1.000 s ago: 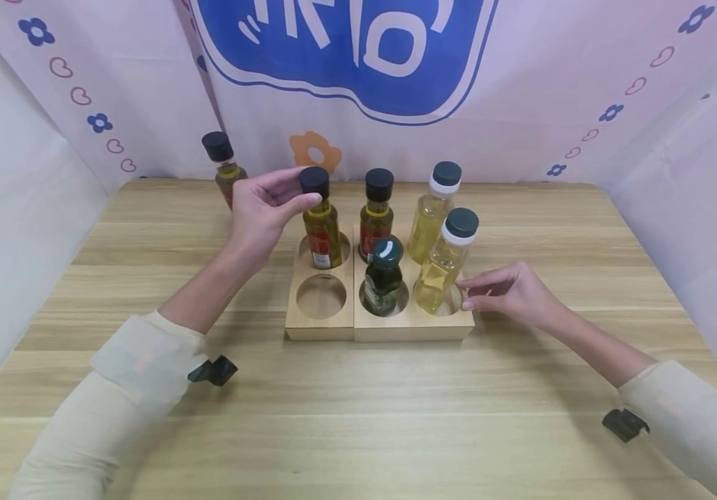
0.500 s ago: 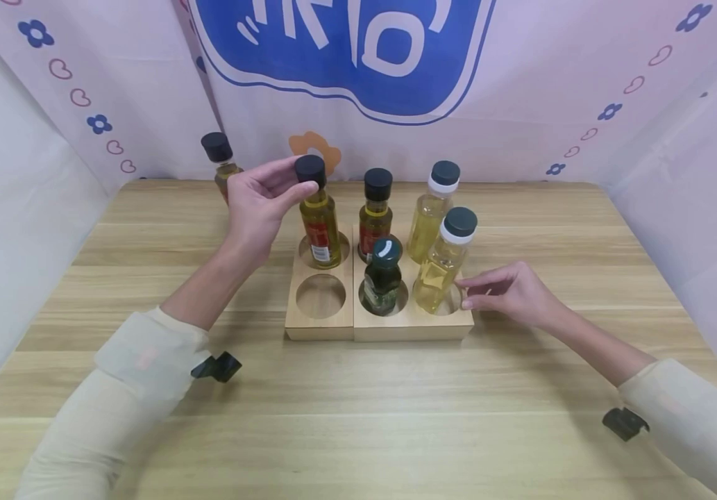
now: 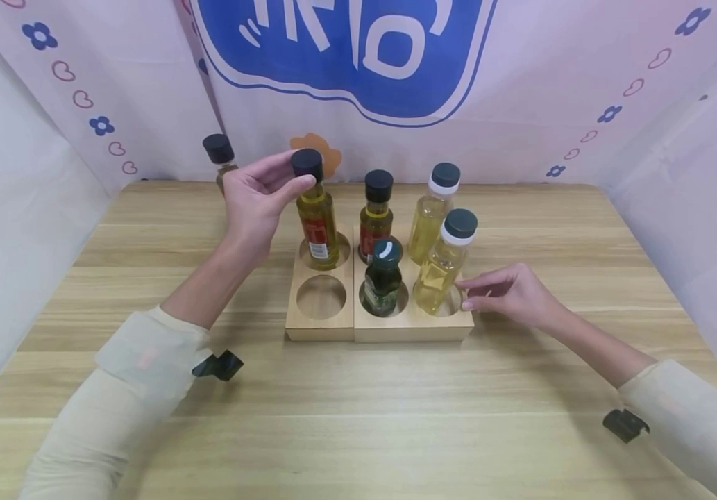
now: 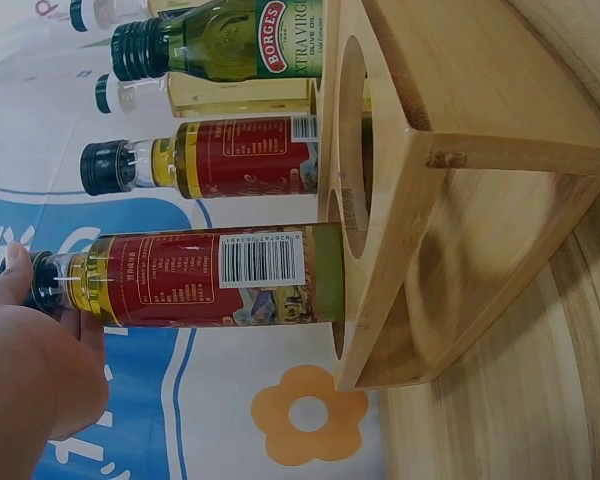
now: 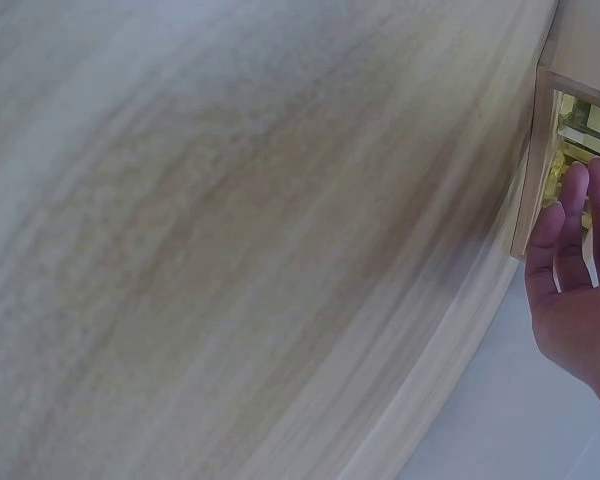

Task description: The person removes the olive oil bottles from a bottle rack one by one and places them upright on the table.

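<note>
My left hand (image 3: pixel 255 205) grips the black cap of a red-labelled oil bottle (image 3: pixel 317 229), thumb in front. The bottle is upright, its base about level with the back-left hole of the wooden bottle rack (image 3: pixel 319 332); the left wrist view shows the bottle's barcode (image 4: pixel 262 260). My right hand (image 3: pixel 514 295) touches the rack's right end with fingers and thumb. In the right wrist view its fingers (image 5: pixel 572 200) extend across the rack's open side. Another red-labelled bottle (image 3: pixel 375 226), a dark green bottle (image 3: pixel 383 285) and two clear bottles of pale oil (image 3: pixel 438 274) stand in the rack.
One more black-capped bottle (image 3: pixel 219 154) stands behind my left hand, mostly hidden. A printed cloth (image 3: pixel 520 125) hangs behind the wooden table (image 3: pixel 395 417). The rack's front-left hole (image 3: pixel 321 297) shows bare wood.
My left hand has raised the red-labelled bottle up from the rack hole and a little to the left. The right hand and the other bottles have stayed in place.
</note>
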`<action>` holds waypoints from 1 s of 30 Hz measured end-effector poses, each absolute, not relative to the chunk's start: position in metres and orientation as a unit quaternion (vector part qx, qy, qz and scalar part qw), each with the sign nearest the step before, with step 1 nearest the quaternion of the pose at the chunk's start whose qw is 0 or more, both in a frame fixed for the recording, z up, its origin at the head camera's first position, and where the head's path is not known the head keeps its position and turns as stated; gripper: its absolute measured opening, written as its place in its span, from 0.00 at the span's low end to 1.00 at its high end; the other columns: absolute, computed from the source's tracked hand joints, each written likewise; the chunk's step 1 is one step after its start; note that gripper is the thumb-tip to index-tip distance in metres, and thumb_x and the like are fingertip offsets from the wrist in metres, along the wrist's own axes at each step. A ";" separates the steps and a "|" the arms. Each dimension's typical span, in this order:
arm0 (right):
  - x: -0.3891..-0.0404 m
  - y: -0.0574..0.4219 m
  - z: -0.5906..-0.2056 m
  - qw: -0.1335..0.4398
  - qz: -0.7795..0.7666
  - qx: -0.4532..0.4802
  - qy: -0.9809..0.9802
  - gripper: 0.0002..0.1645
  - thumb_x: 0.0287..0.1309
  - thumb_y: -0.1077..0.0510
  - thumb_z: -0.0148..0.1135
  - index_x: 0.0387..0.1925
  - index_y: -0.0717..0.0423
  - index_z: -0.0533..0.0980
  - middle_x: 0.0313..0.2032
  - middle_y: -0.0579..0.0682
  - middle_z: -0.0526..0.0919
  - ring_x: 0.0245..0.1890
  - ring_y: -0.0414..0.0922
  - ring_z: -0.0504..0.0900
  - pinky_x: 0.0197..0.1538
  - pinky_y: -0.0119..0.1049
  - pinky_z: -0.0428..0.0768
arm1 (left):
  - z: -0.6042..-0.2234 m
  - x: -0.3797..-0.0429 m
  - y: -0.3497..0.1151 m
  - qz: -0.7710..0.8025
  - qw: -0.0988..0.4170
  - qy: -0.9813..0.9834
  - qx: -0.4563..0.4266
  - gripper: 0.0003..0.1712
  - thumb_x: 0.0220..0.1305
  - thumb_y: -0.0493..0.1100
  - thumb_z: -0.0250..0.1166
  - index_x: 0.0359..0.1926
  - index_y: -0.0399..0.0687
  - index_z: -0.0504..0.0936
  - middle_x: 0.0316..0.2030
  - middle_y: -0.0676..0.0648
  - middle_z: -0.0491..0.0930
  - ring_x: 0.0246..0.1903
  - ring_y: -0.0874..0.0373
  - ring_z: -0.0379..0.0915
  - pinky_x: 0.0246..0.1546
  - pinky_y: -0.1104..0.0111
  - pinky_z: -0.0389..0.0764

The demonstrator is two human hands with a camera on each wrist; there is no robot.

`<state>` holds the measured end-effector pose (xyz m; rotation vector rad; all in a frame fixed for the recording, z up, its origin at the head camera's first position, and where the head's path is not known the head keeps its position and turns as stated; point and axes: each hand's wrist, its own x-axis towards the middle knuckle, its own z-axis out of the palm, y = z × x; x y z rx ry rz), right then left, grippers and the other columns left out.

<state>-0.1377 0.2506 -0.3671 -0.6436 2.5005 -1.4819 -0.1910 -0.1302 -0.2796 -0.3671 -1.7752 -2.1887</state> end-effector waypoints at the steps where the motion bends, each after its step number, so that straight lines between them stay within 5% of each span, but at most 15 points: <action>1: -0.138 0.251 -0.367 0.082 -0.495 -0.214 0.838 0.18 0.50 0.71 0.78 0.46 0.69 0.86 0.42 0.64 0.89 0.35 0.38 0.90 0.39 0.32 0.89 | -0.279 -0.191 -0.130 -0.762 0.150 -0.617 -0.128 0.21 0.61 0.23 0.70 0.57 0.26 0.82 0.44 0.48 0.90 0.45 0.59 0.88 0.57 0.66 0.84; 30: -0.137 0.250 -0.368 0.085 -0.504 -0.218 0.831 0.18 0.51 0.71 0.77 0.46 0.70 0.86 0.42 0.64 0.89 0.32 0.38 0.89 0.36 0.32 0.88 | -0.263 -0.195 -0.131 -0.795 0.163 -0.570 -0.129 0.16 0.59 0.24 0.73 0.49 0.35 0.88 0.44 0.41 0.90 0.43 0.56 0.89 0.57 0.66 0.84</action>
